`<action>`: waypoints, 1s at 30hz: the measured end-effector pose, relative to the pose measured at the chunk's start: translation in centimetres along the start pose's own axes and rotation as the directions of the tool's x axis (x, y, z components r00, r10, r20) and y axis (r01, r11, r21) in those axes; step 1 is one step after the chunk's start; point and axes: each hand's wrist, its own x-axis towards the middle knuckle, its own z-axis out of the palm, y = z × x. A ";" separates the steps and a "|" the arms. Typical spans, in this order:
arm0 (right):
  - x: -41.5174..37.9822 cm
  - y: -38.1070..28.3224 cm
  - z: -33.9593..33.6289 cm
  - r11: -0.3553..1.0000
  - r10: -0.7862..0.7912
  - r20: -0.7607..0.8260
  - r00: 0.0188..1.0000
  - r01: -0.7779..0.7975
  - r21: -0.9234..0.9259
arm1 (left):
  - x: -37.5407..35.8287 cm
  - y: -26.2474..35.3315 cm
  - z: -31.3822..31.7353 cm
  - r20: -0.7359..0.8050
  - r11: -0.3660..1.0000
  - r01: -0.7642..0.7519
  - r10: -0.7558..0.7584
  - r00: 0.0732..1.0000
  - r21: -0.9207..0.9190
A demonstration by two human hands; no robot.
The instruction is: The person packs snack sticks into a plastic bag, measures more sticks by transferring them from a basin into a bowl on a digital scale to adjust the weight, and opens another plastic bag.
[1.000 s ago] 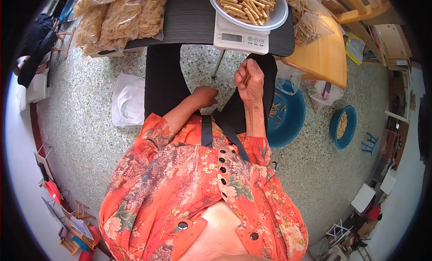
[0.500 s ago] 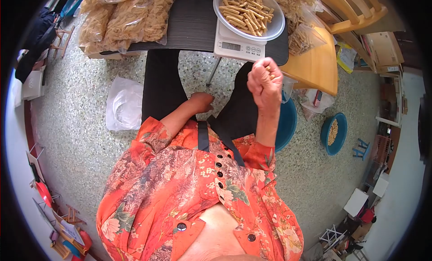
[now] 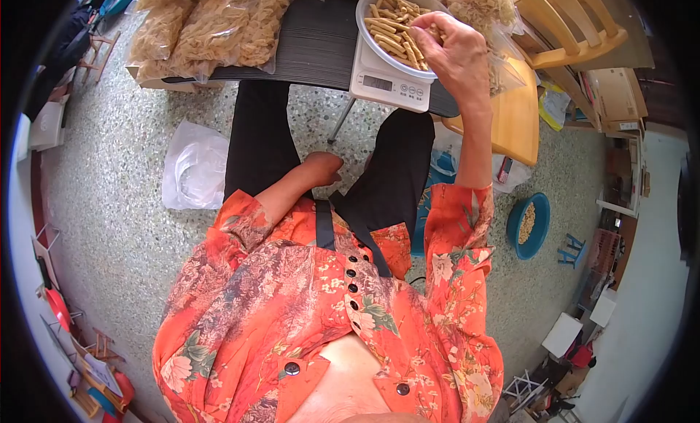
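Observation:
My right hand [image 3: 456,55] is over the right side of a clear plastic bowl [image 3: 362,31], its fingers pinched around a few tan stick-shaped snacks. More snack sticks [image 3: 390,29] are heaped in the bowl. Under the bowl is a white digital kitchen scale [image 3: 394,90]; its display is lit but too small to read. My left hand [image 3: 322,168] rests by my left thigh with its fingers curled closed, and nothing shows in it.
Packed clear bags [image 3: 226,29] lie on the black table [image 3: 317,44] at left, others [image 3: 481,8] at right. A wooden chair [image 3: 510,124] stands to the right. On the floor are a plastic bag [image 3: 193,168] and a blue basin [image 3: 541,230] with pale pieces.
My right hand has moved forward from the table's front edge to the bowl, still closed around snack sticks. My left hand stays by my thigh. The view has shifted slightly.

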 end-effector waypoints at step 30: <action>-14.0 -0.4 4.2 -0.250 0.058 0.361 0.931 -0.336 0.908 | -0.3 0.5 -0.3 -0.019 0.999 -0.040 0.040 0.999 -0.003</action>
